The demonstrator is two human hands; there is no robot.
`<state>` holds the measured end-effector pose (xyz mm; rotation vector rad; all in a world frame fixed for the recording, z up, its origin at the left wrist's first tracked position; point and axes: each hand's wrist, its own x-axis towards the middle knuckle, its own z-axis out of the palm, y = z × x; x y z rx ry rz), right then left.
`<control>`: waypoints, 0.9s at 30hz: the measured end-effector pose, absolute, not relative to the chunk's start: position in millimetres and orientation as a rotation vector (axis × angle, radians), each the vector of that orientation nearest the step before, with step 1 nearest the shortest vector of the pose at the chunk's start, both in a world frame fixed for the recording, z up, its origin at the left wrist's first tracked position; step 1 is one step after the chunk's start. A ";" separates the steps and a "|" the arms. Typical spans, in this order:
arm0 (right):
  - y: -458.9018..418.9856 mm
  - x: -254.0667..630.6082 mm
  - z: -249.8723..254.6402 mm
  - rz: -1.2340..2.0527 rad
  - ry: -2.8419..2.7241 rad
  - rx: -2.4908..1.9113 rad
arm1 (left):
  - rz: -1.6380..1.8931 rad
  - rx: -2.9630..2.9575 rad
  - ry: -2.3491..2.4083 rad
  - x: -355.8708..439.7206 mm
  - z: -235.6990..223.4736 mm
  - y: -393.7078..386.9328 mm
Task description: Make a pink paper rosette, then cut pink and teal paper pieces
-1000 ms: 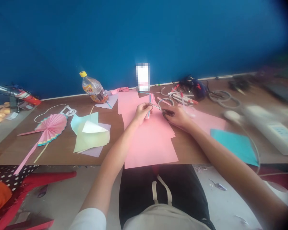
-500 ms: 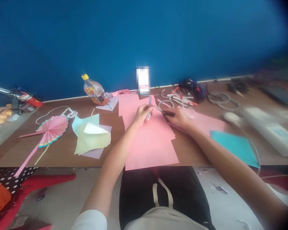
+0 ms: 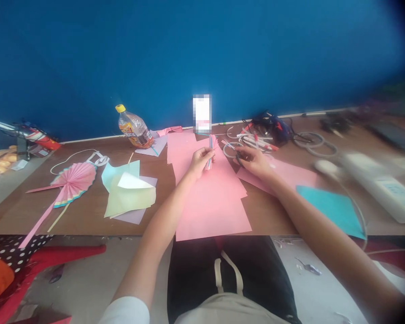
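Pinching pleated pink paper (image 3: pixel 214 143), striped with blue, between the thumb and fingers of the left hand (image 3: pixel 200 162). Holding it roughly upright, slightly fanned at the top, above the overlapping pink sheets (image 3: pixel 209 216) at mid-counter (image 3: pixel 87 220). At three o'clock from there, gripping dark-handled scissors (image 3: pixel 239 155) in the right hand (image 3: pixel 254 161), fingers curled about the handles. Pointing the scissors toward ten o'clock, toward the pleated paper; blades too small to tell how wide apart.

Around the left hand, by the clock: at twelve, a bright pixelated panel (image 3: pixel 201 113) before the blue wall (image 3: pixel 202 49); at two, a pale ring (image 3: pixel 224 151) just beside the scissors and, farther off, a dark cable bundle (image 3: pixel 273 126); at four, a teal sheet (image 3: pixel 330 211); at eight, loose pale sheets (image 3: pixel 128 198); at nine, a pink paper fan (image 3: pixel 74 179); at ten, a yellow-capped bottle (image 3: pixel 135 130), leaning.
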<state>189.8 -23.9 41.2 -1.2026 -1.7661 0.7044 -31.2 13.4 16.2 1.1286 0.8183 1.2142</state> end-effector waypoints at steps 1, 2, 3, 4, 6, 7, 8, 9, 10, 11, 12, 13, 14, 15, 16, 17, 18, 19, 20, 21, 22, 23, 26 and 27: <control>-23.7 190.2 40.2 0.688 -1.810 -1.212 | 1.217 1.126 0.825 -31.3 16.2 13.6; -23.5 190.5 39.2 0.670 -1.850 -1.217 | 1.222 1.123 0.831 -31.4 16.3 13.8; -23.3 190.6 38.4 0.645 -1.886 -1.218 | 1.226 1.122 0.833 -31.5 16.5 14.0; -23.3 190.5 37.9 0.614 -1.918 -1.215 | 1.233 1.121 0.831 -31.6 16.7 14.0; -23.9 190.2 38.3 0.553 -1.985 -1.205 | 1.248 1.120 0.812 -31.5 17.4 13.8; -24.4 189.9 38.9 0.529 -2.016 -1.198 | 1.255 1.120 0.800 -31.4 17.6 13.6; -24.9 189.7 39.7 0.512 -2.039 -1.193 | 1.260 1.119 0.791 -31.3 17.8 13.5; -25.3 189.5 40.3 0.502 -2.053 -1.190 | 1.266 1.115 0.788 -31.2 17.9 13.5; -25.5 189.4 40.8 0.497 -2.055 -1.192 | 1.271 1.109 0.791 -31.3 17.8 13.7; -25.5 189.3 40.9 0.494 -2.050 -1.201 | 1.278 1.101 0.795 -31.6 17.7 14.0; -25.2 189.4 40.8 0.494 -2.041 -1.215 | 1.288 1.091 0.800 -32.0 17.4 14.6; -24.9 189.6 40.5 0.496 -2.031 -1.234 | 1.299 1.077 0.807 -32.6 17.2 15.3; -24.5 189.9 40.2 0.498 -2.021 -1.252 | 1.311 1.060 0.812 -33.4 17.0 16.1; -24.3 190.2 39.8 0.501 -2.014 -1.266 | 1.321 1.043 0.818 -34.1 17.0 17.0; -24.2 190.6 39.7 0.507 -2.012 -1.273 | 1.329 1.027 0.822 -34.9 17.1 17.7; -24.4 190.9 39.7 0.513 -2.015 -1.272 | 1.334 1.013 0.827 -35.5 17.3 18.3; -24.8 191.1 39.9 0.521 -2.022 -1.268 | 1.335 1.007 0.830 -35.9 17.6 18.7; -25.5 191.2 40.4 0.530 -2.033 -1.262 | 1.334 1.006 0.833 -36.1 17.9 18.8; -26.4 191.1 40.9 0.540 -2.044 -1.255 | 1.330 1.012 0.833 -36.0 18.1 18.7; -27.3 190.7 41.4 0.550 -2.051 -1.247 | 1.324 1.022 0.830 -35.8 18.1 18.4; -28.1 190.1 41.8 0.559 -2.053 -1.237 | 1.316 1.040 0.824 -35.3 17.9 17.9; -28.8 189.3 41.9 0.570 -2.052 -1.224 | 1.305 1.062 0.817 -34.7 17.6 17.3; -29.6 186.5 40.5 0.605 -2.037 -1.184 | 1.260 1.134 0.800 -32.8 16.2 15.3; -29.4 185.6 39.5 0.613 -2.034 -1.175 | 1.247 1.151 0.796 -32.3 15.7 14.9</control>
